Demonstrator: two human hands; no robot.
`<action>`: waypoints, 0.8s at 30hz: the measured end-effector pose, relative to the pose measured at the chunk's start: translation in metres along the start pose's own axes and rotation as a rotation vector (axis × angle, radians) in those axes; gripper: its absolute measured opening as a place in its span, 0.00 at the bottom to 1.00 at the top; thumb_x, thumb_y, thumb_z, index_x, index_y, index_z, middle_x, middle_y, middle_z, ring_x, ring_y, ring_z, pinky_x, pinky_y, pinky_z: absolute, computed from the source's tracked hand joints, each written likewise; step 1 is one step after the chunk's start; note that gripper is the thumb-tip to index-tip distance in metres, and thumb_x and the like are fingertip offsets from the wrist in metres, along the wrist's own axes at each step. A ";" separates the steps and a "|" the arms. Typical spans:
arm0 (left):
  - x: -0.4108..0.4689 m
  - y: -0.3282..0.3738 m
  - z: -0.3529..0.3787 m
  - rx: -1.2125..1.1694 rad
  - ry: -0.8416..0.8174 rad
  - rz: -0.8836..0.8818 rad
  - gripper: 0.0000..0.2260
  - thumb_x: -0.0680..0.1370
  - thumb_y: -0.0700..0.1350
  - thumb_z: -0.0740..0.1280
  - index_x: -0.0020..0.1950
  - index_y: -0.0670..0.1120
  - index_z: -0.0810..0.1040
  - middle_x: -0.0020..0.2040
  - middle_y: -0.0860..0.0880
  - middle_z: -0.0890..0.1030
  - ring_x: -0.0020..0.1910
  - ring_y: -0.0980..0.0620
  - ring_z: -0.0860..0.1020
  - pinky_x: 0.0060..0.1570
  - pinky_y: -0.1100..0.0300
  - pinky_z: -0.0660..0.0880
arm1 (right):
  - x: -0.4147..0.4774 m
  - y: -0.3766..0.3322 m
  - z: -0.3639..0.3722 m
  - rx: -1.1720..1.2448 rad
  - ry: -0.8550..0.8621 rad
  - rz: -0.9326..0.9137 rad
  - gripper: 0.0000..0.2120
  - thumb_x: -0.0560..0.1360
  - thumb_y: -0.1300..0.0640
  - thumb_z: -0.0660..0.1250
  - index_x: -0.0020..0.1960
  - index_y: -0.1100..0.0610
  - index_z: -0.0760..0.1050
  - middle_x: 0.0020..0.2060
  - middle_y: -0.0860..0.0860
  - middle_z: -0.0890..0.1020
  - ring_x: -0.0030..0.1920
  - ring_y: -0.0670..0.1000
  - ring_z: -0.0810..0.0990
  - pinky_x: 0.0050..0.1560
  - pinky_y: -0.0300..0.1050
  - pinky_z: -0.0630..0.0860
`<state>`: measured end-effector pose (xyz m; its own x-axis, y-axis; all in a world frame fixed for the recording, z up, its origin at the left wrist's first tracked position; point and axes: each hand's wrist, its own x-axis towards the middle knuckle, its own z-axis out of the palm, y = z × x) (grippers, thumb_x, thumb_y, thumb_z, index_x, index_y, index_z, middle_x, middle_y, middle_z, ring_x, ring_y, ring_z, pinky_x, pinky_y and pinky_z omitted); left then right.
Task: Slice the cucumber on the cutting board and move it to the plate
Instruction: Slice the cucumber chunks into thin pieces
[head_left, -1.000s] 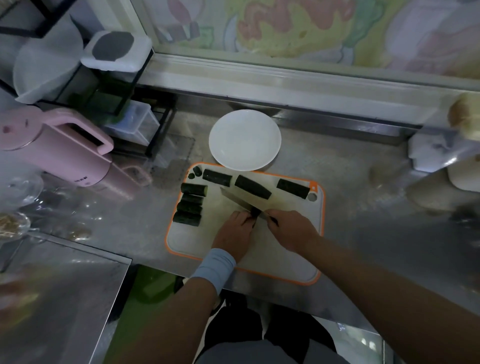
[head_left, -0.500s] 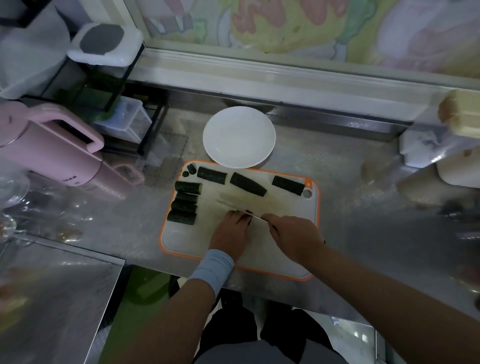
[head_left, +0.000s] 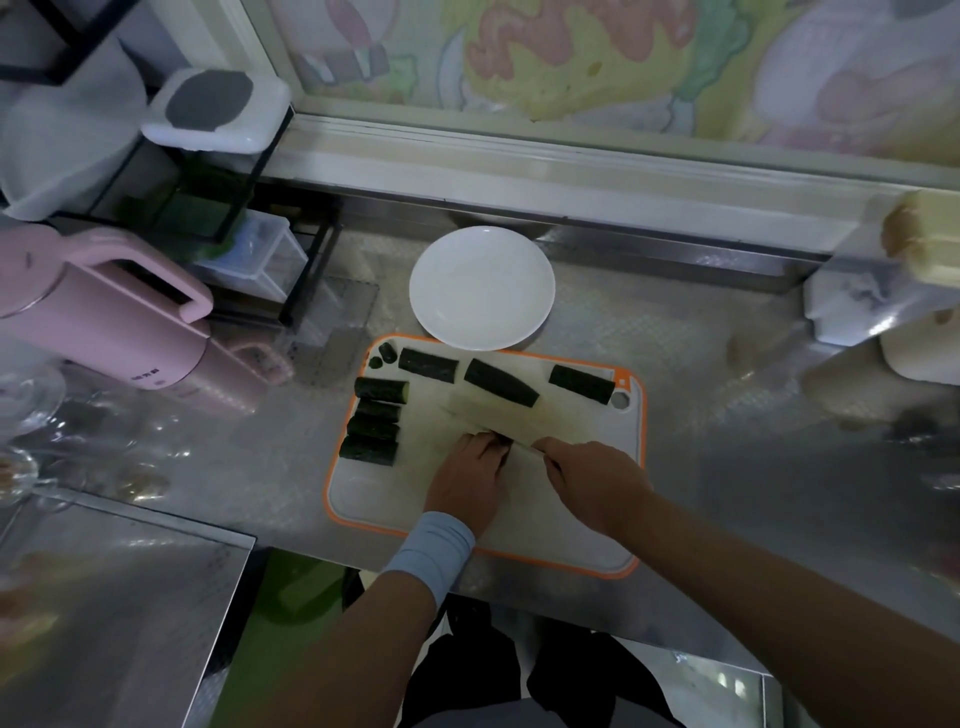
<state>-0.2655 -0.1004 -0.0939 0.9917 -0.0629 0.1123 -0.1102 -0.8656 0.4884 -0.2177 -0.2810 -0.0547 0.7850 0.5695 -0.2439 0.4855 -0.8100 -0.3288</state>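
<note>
Steel desk (head_left: 701, 405) w/ a mural wall behind. Pink kettle (head_left: 104, 322) far left. Orange-rimmed cutting board (head_left: 631, 467) in front of you, white plate (head_left: 482, 287) touching its far edge, bare. Cucumber pieces (head_left: 371, 415) lie along board's left & far sides. Your left hand (head_left: 467, 478) presses down on a piece; right hand (head_left: 592, 480) is closed on the knife (head_left: 488, 415), blade blurred.

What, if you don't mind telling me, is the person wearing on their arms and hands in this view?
Both hands are bare, with no gloves or rings that can be made out. The left hand has a light blue-grey wristband, a soft-looking band wrapped round the wrist; the forearm below it is uncovered. The right hand and its forearm show no sleeve, band or watch.
</note>
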 end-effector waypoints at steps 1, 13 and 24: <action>0.000 -0.001 0.000 -0.011 0.002 -0.004 0.11 0.71 0.35 0.72 0.53 0.39 0.80 0.49 0.42 0.81 0.47 0.44 0.79 0.47 0.55 0.78 | 0.003 -0.001 0.003 0.010 -0.011 0.009 0.17 0.83 0.50 0.49 0.69 0.49 0.66 0.50 0.53 0.81 0.45 0.54 0.79 0.38 0.42 0.66; 0.001 -0.002 0.000 0.042 0.032 0.043 0.09 0.69 0.36 0.74 0.47 0.41 0.82 0.45 0.44 0.81 0.44 0.46 0.80 0.44 0.57 0.79 | -0.007 -0.003 0.005 -0.028 0.019 0.025 0.16 0.83 0.50 0.48 0.69 0.47 0.64 0.44 0.50 0.81 0.39 0.52 0.79 0.38 0.47 0.77; -0.002 -0.006 0.005 -0.027 0.025 0.001 0.09 0.73 0.39 0.67 0.51 0.40 0.81 0.49 0.44 0.81 0.47 0.46 0.79 0.49 0.58 0.76 | 0.003 -0.010 0.007 -0.011 -0.017 0.043 0.14 0.83 0.51 0.49 0.65 0.51 0.67 0.41 0.52 0.79 0.34 0.51 0.73 0.33 0.44 0.69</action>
<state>-0.2659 -0.0973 -0.1016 0.9896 -0.0515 0.1344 -0.1137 -0.8518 0.5113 -0.2232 -0.2699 -0.0586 0.7983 0.5366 -0.2733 0.4562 -0.8351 -0.3073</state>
